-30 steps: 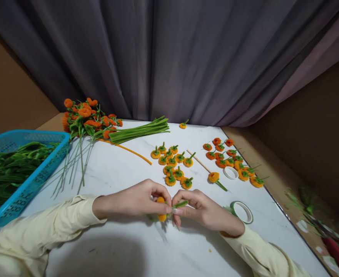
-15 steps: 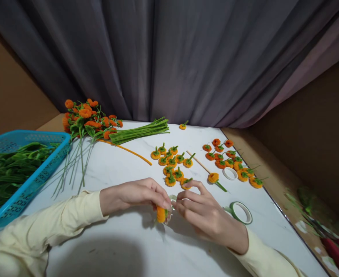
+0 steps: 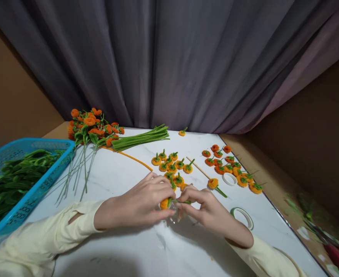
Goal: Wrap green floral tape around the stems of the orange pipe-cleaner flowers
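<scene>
Yellow flower head [image 3: 164, 204] sits above the near middle of the white table [image 3: 108, 173], between the two hands. The left hand [image 3: 139, 202] comes in from the left, back upward, its fingers curled over and its thumb stretched out beneath; its grip is closed around the flower head. The right hand [image 3: 208, 206] reaches in from the other side, wrist bent inward, with thumb and forefinger pinched together on the green stem [image 3: 186, 202] that runs out from the flower. Both forearms wear pale cream sleeves [image 3: 68, 223]. Just beyond the hands stand about twelve yellow flower heads [image 3: 172, 168], some partly covered by the fingers, with one more lone flower head [image 3: 182, 133] at the far edge. To the right lie roughly fourteen orange and yellow flower heads [image 3: 219, 169], one wooden stick [image 3: 198, 168] ending at one yellow bloom [image 3: 213, 183], and two rolls: one white roll [image 3: 229, 179] and one green-edged roll [image 3: 242, 218]. Farther left are one bundle of green stems [image 3: 142, 138], one orange strip [image 3: 134, 158], one bunch of orange flowers [image 3: 90, 121], too crowded to count, and one blue basket [image 3: 58, 169] of green leaves [image 3: 22, 173].
</scene>
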`<move>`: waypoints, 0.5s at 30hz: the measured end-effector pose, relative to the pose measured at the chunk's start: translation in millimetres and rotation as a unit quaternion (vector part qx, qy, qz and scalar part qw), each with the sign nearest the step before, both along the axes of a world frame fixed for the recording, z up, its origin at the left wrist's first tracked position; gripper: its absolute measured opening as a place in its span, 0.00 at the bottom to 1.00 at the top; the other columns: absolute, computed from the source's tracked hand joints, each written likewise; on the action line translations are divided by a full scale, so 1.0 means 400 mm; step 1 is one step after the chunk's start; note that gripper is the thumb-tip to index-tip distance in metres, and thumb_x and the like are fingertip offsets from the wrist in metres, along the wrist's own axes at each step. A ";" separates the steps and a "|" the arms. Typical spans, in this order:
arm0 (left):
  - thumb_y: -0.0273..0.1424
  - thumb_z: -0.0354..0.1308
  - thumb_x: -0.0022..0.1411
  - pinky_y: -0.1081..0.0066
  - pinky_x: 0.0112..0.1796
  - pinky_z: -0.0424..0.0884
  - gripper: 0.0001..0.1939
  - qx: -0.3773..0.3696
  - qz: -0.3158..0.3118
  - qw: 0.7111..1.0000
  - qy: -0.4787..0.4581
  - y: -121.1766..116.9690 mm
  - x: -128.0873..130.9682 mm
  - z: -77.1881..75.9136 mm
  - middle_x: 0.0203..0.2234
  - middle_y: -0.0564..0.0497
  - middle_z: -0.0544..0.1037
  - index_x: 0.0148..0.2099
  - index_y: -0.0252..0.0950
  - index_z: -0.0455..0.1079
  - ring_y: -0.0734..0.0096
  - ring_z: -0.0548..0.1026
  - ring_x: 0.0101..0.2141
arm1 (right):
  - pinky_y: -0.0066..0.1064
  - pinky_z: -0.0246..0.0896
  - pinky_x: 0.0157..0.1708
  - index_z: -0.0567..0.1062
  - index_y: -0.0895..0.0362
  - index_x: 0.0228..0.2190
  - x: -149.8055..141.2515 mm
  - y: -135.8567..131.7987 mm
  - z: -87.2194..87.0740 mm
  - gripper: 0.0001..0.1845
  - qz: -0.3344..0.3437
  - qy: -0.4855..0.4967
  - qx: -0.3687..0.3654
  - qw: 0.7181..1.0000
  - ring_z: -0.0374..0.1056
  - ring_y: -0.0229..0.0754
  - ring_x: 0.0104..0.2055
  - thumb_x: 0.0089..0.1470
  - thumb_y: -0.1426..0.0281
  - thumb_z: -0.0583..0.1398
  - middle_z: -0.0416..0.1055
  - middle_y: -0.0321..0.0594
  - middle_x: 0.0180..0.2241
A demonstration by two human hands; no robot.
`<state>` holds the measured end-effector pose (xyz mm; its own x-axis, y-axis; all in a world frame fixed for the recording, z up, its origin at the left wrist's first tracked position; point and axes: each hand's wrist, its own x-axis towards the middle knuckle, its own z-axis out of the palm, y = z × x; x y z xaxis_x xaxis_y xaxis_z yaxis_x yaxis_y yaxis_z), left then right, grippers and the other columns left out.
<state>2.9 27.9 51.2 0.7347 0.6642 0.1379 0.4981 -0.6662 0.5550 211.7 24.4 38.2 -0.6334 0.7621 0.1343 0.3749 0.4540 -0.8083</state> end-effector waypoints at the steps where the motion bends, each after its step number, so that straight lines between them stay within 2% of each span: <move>1: 0.30 0.54 0.62 0.61 0.48 0.59 0.05 0.035 -0.004 0.999 0.005 -0.005 0.003 0.008 0.35 0.47 0.75 0.37 0.35 0.69 0.61 0.69 0.45 | 0.29 0.63 0.35 0.72 0.57 0.23 -0.001 0.003 0.014 0.12 0.008 -0.001 -0.025 1.000 0.69 0.38 0.31 0.59 0.70 0.58 0.76 0.36 0.24; 3: 0.27 0.52 0.63 0.63 0.47 0.59 0.06 0.056 -0.004 0.998 0.000 -0.007 0.007 0.022 0.33 0.48 0.76 0.34 0.35 0.70 0.62 0.70 0.43 | 0.29 0.62 0.36 0.72 0.57 0.24 -0.001 0.010 0.041 0.12 0.028 -0.006 -0.029 0.999 0.69 0.37 0.31 0.59 0.68 0.58 0.76 0.36 0.25; 5: 0.28 0.54 0.60 0.64 0.45 0.61 0.05 0.025 -0.006 0.999 -0.019 0.003 0.007 0.035 0.32 0.49 0.77 0.34 0.35 0.71 0.65 0.72 0.39 | 0.29 0.62 0.36 0.73 0.57 0.26 0.001 0.016 0.060 0.11 0.045 -0.019 0.013 0.999 0.69 0.38 0.33 0.59 0.68 0.57 0.76 0.37 0.26; 7: 0.30 0.57 0.58 0.67 0.43 0.63 0.05 -0.050 0.000 0.998 -0.047 0.018 0.003 0.050 0.31 0.50 0.78 0.33 0.35 0.73 0.67 0.73 0.36 | 0.31 0.61 0.38 0.74 0.57 0.29 0.005 0.022 0.070 0.09 0.067 -0.028 0.077 0.994 0.67 0.38 0.33 0.60 0.69 0.56 0.75 0.37 0.26; 9: 0.32 0.59 0.55 0.71 0.39 0.65 0.05 -0.176 0.008 0.982 -0.069 0.034 -0.002 0.061 0.29 0.51 0.78 0.32 0.36 0.74 0.69 0.73 0.33 | 0.35 0.60 0.42 0.73 0.57 0.31 0.008 0.027 0.074 0.08 0.102 -0.034 0.149 0.983 0.66 0.37 0.30 0.61 0.71 0.55 0.73 0.37 0.26; 11: 0.32 0.62 0.52 0.73 0.34 0.67 0.05 -0.335 0.008 0.938 -0.094 0.051 -0.005 0.062 0.24 0.53 0.77 0.29 0.36 0.75 0.71 0.73 0.29 | 0.38 0.59 0.45 0.72 0.58 0.33 0.010 0.029 0.076 0.09 0.135 -0.047 0.232 0.962 0.64 0.35 0.27 0.62 0.74 0.53 0.72 0.37 0.25; 12: 0.32 0.62 0.51 0.73 0.33 0.67 0.05 -0.416 0.000 0.902 -0.113 0.060 -0.005 0.057 0.22 0.53 0.77 0.29 0.35 0.75 0.71 0.73 0.27 | 0.39 0.59 0.46 0.72 0.59 0.34 0.010 0.028 0.078 0.09 0.141 -0.056 0.283 0.947 0.64 0.35 0.27 0.62 0.75 0.52 0.71 0.37 0.25; 15: 0.30 0.61 0.48 0.68 0.36 0.69 0.04 -0.604 -0.038 0.768 -0.209 0.087 0.001 0.022 0.20 0.51 0.77 0.25 0.35 0.74 0.67 0.75 0.28 | 0.42 0.59 0.45 0.72 0.61 0.37 0.007 0.020 0.079 0.13 0.114 -0.094 0.467 0.872 0.67 0.41 0.32 0.62 0.79 0.48 0.72 0.42 0.26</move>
